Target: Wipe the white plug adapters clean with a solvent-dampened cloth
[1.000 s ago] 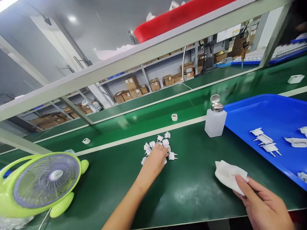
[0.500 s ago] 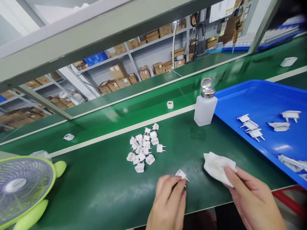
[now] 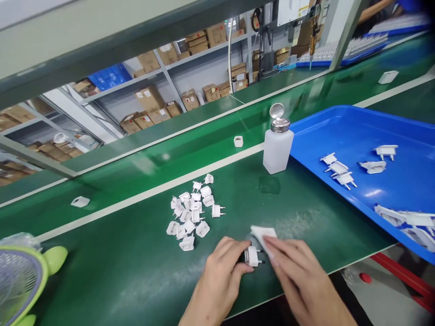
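My left hand (image 3: 220, 276) is closed on a small white plug adapter (image 3: 253, 256) with two metal pins, held just above the green bench near its front edge. My right hand (image 3: 299, 276) presses a white wipe (image 3: 262, 233) against that adapter, fingers closed over the cloth. A heap of several more white plug adapters (image 3: 192, 210) lies on the bench a short way beyond my left hand.
A white dispenser bottle with a metal top (image 3: 277, 144) stands beside a blue tray (image 3: 408, 181) holding several adapters. A green fan (image 3: 23, 280) sits at far left. Small white caps (image 3: 238, 141) lie on the conveyor strip behind. Shelves of boxes fill the background.
My left hand picked one adapter from the heap and drew it to the front edge. My right hand brought the wipe left onto it. The view tilted down and right.
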A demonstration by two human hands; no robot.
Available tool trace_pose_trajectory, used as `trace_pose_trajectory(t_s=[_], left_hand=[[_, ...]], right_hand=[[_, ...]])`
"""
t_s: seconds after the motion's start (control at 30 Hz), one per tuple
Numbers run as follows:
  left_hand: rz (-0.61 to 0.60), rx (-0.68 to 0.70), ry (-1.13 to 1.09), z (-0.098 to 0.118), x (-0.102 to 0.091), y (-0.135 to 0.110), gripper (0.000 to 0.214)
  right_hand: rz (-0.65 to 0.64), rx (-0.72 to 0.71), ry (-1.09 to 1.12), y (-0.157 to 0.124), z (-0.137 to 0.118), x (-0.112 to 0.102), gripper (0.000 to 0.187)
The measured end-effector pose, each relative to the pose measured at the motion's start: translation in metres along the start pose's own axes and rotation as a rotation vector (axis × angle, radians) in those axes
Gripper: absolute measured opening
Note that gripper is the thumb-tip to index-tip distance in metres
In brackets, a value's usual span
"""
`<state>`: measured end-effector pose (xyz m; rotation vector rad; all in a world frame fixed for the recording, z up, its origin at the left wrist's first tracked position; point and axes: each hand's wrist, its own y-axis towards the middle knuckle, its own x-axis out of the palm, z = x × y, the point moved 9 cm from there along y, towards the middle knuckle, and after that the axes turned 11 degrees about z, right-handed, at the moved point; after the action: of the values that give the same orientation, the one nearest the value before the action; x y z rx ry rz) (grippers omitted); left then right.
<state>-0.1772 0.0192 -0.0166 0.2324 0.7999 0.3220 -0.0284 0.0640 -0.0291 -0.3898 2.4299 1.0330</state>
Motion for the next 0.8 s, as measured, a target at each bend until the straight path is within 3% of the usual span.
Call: trace_pose_trajectory(t_s=[0.13, 0.37, 0.47, 0.67, 0.73, 0.8], left_hand=[[0.116, 0.045, 0.026, 0.0, 0.003, -0.005, 0.037], [0.19, 0.156, 0.016, 0.008, 0.0, -0.007, 0.043], [0.169, 0.13, 0.001, 0.007, 0.0, -0.006, 0.042], [0.162, 0.124, 0.021, 0.006, 0.002, -0.008, 0.045], [0.169, 0.136, 0.037, 0.006, 0.001, -0.008, 0.046], [0.175, 0.177, 0.03, 0.009, 0.0, -0.008, 0.045]], right_hand=[[-0.068, -0.187, -0.009, -0.005, -0.023, 0.014, 0.056], [-0.045, -0.331, -0.027, -0.023, -0.038, 0.013, 0.041], [-0.091, -0.265, 0.006, -0.015, -0.032, 0.016, 0.046], [-0.239, 0.084, 0.193, 0.02, -0.013, 0.028, 0.034], [-0.209, 0.059, 0.164, 0.018, -0.014, 0.027, 0.034], [-0.114, -0.09, 0.064, 0.009, -0.023, 0.021, 0.042]])
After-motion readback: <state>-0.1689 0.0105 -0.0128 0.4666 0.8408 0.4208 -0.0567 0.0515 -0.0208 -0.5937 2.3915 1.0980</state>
